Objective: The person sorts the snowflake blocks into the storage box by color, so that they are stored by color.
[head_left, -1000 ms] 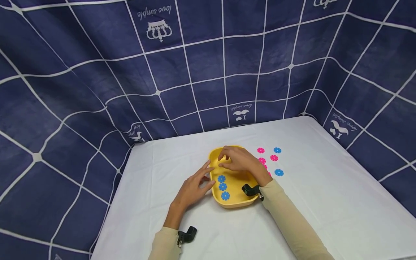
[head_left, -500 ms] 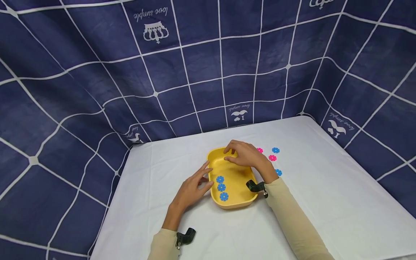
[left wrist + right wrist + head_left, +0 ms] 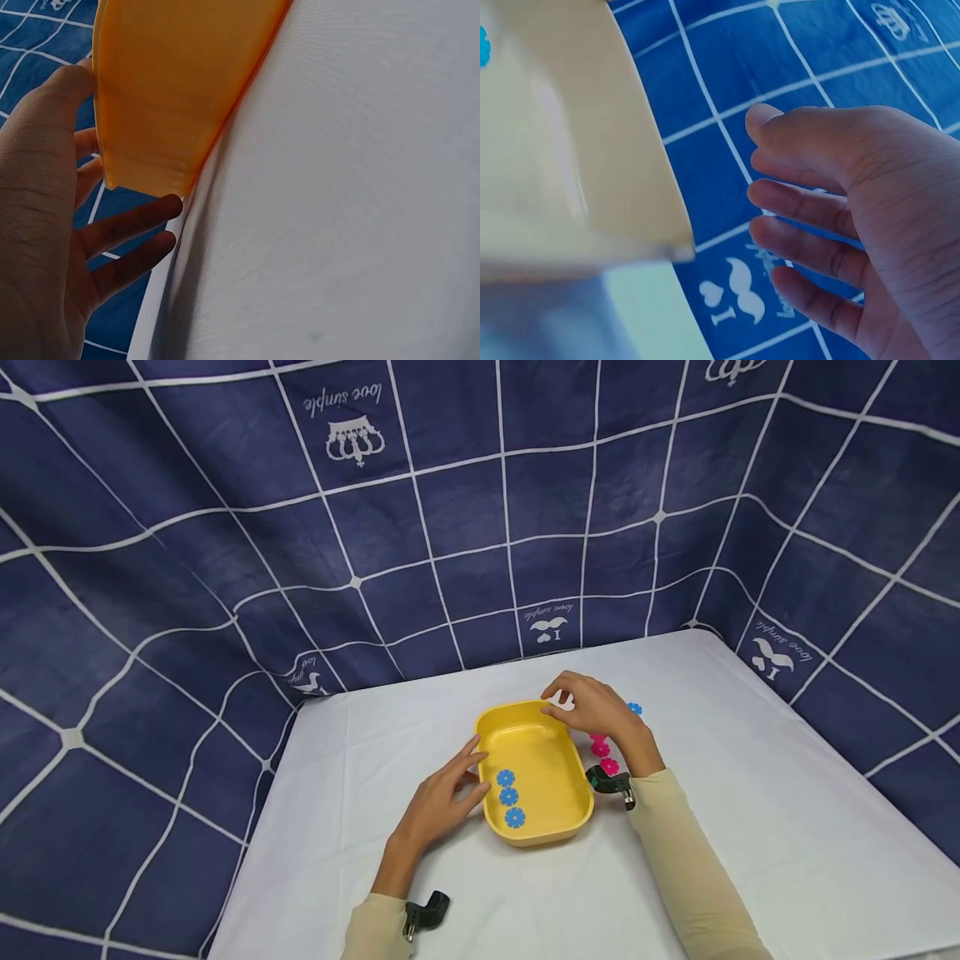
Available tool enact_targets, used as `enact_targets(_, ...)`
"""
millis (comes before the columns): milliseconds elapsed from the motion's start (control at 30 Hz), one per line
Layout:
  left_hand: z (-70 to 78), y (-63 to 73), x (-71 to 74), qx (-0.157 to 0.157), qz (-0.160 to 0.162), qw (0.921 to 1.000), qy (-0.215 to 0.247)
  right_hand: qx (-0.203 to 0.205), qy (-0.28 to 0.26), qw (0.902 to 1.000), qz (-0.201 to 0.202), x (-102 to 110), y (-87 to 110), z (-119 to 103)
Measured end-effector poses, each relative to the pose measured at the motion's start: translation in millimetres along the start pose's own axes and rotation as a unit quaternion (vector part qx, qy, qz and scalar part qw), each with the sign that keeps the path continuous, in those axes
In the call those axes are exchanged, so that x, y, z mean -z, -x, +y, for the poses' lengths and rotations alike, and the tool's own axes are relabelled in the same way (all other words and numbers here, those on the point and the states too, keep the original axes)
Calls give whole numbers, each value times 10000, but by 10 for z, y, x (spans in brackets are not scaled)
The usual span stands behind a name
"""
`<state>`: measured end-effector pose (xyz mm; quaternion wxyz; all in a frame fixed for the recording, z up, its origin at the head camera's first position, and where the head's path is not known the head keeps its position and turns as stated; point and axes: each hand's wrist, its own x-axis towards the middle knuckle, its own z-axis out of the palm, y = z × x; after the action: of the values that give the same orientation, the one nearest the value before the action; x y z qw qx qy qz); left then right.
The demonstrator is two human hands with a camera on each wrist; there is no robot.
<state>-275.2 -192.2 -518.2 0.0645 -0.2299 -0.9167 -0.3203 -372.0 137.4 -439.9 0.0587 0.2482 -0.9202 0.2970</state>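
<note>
A yellow tray (image 3: 540, 777) stands on the white table, with three blue flower-shaped discs (image 3: 509, 796) in a line along its left side. My left hand (image 3: 438, 797) rests against the tray's left wall, its fingers loosely spread. In the left wrist view, the thumb touches the tray's edge (image 3: 165, 97) and the lower fingers stretch past it. My right hand (image 3: 596, 708) hovers by the tray's far right corner, fingers gently bent. Nothing shows between those fingers in the right wrist view, where the hand (image 3: 832, 202) is apart from the tray wall (image 3: 615, 142).
Right of the tray lie pink flower-shaped discs (image 3: 609, 767), partly covered by my right hand and wrist. A blue disc (image 3: 635, 708) peeks out beyond that hand. Dark blue curtain (image 3: 465, 527) with white lines rises behind the table and at both sides.
My right hand has moved from over the tray's inside to the right, to its far right corner. The left hand stays at the tray's left wall. The blue discs keep their places.
</note>
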Motion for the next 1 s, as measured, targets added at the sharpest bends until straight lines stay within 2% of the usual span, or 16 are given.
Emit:
enact_targets(300,-7,14,-18,-55,62,10000,-39,-519,-95,9985,151,115,77,179)
enact_targets(567,-13,4,-15,44,-8,10000,-4,-691,-201,9972,216,203,135,287)
enact_targets(1000,-26,1,4,2,-62,10000,75,-1071,-210,9933,383,310,220,457)
